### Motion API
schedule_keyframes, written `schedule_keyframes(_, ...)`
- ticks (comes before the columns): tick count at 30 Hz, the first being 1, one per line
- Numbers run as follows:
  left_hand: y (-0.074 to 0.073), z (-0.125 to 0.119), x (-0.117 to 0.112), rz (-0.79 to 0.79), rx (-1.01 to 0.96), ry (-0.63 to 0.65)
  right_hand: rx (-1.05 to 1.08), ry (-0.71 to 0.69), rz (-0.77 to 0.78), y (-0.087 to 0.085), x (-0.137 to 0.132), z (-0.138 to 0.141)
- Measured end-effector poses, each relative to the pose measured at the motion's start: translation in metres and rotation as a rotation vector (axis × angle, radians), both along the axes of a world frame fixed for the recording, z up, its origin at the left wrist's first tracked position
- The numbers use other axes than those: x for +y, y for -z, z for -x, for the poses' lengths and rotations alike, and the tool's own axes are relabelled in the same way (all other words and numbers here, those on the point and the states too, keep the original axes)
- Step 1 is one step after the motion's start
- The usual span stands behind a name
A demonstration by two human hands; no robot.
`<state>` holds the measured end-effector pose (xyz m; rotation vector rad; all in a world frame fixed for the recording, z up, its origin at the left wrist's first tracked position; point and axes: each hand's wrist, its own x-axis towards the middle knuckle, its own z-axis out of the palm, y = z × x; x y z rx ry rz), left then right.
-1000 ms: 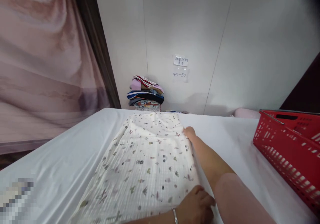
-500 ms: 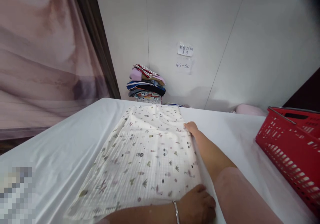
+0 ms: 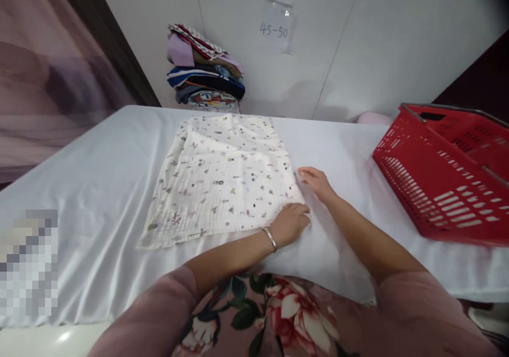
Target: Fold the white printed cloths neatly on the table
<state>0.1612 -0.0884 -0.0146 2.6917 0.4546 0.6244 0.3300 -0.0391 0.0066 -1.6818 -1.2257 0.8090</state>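
A white cloth (image 3: 222, 179) with small printed figures lies flat on the white-covered table (image 3: 87, 187). My left hand (image 3: 290, 223), with a silver bracelet on the wrist, has its fingers curled on the cloth's near right corner. My right hand (image 3: 316, 181) rests at the cloth's right edge, fingers together and touching the hem.
A red plastic basket (image 3: 445, 171) stands on the table at the right. A stack of folded clothes (image 3: 204, 70) sits against the white wall at the back, under a paper note (image 3: 278, 15). A pink curtain (image 3: 43, 70) hangs at the left.
The view has pulled back and tilted down. My right hand has slid nearer along the cloth's right edge. My left hand stays at the near right corner.
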Motion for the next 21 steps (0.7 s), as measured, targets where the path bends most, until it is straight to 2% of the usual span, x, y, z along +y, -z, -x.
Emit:
schedule_keyframes(3,-0.003,-0.001,0.000,0.104,-0.056,-0.033,0.075,-0.026,-0.051,0.002,-0.067,-0.001)
schedule_keyframes(5,-0.005,-0.002,0.000,0.124,-0.078,-0.041,0.050,0.012,-0.040,0.008,-0.105,0.003)
schedule_keyframes(7,-0.006,-0.004,0.001,0.129,-0.087,-0.055,-0.002,0.047,-0.039,0.016,-0.133,0.010)
schedule_keyframes(9,-0.007,-0.005,0.000,0.125,-0.082,-0.063,-0.042,0.047,-0.066,0.023,-0.149,0.019)
schedule_keyframes(14,-0.013,-0.004,-0.001,0.120,-0.057,-0.056,-0.226,0.020,-0.071,0.020,-0.152,0.035)
schedule_keyframes(21,-0.023,-0.005,-0.003,0.165,0.039,-0.170,-0.391,0.031,0.052,0.008,-0.140,0.042)
